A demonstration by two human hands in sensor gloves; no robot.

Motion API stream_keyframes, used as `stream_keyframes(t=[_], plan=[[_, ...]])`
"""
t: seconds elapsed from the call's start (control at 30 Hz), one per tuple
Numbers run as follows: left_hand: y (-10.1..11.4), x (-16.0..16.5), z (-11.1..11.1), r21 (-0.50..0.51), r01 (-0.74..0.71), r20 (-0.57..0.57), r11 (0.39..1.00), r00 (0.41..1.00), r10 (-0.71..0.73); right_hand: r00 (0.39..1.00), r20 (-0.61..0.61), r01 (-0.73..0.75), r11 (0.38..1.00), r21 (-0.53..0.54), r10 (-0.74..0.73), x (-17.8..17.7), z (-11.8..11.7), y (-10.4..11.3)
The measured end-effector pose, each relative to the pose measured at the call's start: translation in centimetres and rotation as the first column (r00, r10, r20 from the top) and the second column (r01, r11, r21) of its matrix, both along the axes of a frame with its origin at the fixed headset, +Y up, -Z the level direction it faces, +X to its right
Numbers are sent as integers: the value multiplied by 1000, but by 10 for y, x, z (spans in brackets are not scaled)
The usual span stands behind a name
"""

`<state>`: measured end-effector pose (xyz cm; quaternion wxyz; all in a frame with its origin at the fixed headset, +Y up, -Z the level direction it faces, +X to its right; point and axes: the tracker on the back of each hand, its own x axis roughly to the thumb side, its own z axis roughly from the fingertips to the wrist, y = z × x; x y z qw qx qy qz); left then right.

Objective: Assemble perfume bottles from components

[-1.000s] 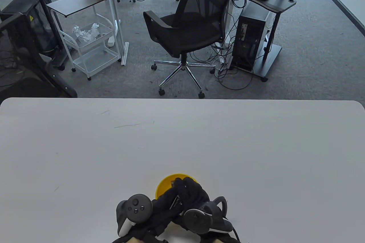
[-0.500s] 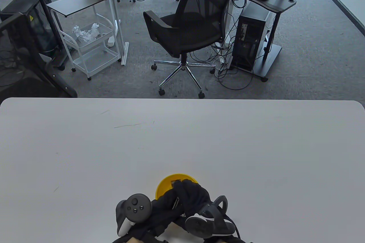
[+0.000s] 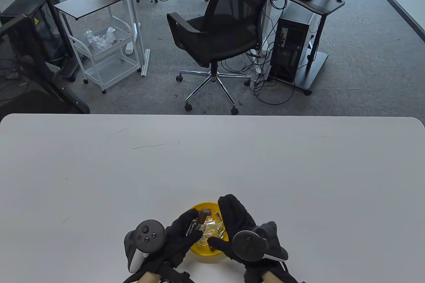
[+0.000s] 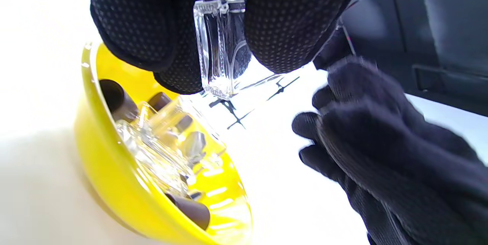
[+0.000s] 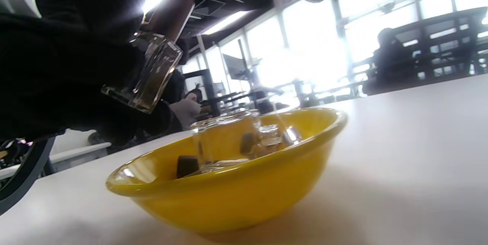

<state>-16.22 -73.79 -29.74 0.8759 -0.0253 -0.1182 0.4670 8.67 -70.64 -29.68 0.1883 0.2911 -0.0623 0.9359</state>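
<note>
A yellow bowl (image 3: 212, 252) near the table's front edge holds several clear glass bottles and brown caps. Over its left side my left hand (image 3: 182, 228) grips a clear square bottle (image 3: 196, 226) with a brown cap (image 3: 203, 215) on its neck. In the left wrist view, the fingers (image 4: 152, 28) pinch the bottle (image 4: 221, 47) above the bowl (image 4: 114, 184). My right hand (image 3: 234, 220) hovers over the bowl's right side with fingers spread, holding nothing. The right wrist view has the capped bottle (image 5: 152, 69) tilted above the bowl (image 5: 228, 195).
The white table (image 3: 298, 180) stretches wide on all sides of the bowl. Beyond its far edge stand a black office chair (image 3: 219, 37), a white wire cart (image 3: 106, 54) and a computer stand (image 3: 298, 40).
The two hands were clasped together over the bowl. They have come apart: the left keeps the capped bottle, the right has moved right and opened, uncovering the bowl.
</note>
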Motion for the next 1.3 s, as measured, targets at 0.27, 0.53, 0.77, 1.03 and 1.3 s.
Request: stream_keyframes(t=[0.27,0.53,0.77,1.03,1.3], plan=[[1,-29,-20,-20,-4,-131,1000,991,2,984,144,118,988,-104,-103,41,-14,5],[-10,-60,-54,-137,38,-248,990,966,-72,964,242,130,988,-80,-107,63,-18,9],[-16,-73,-91,-264,85,-300,961,939,-166,961,257,123,990,-65,-102,67,-16,13],[-27,-68,-124,-329,167,-312,929,910,-274,963,257,105,992,-65,-85,68,-16,13],[-42,-59,-147,-357,124,-289,926,928,-236,964,259,77,996,-47,-62,68,-16,11]])
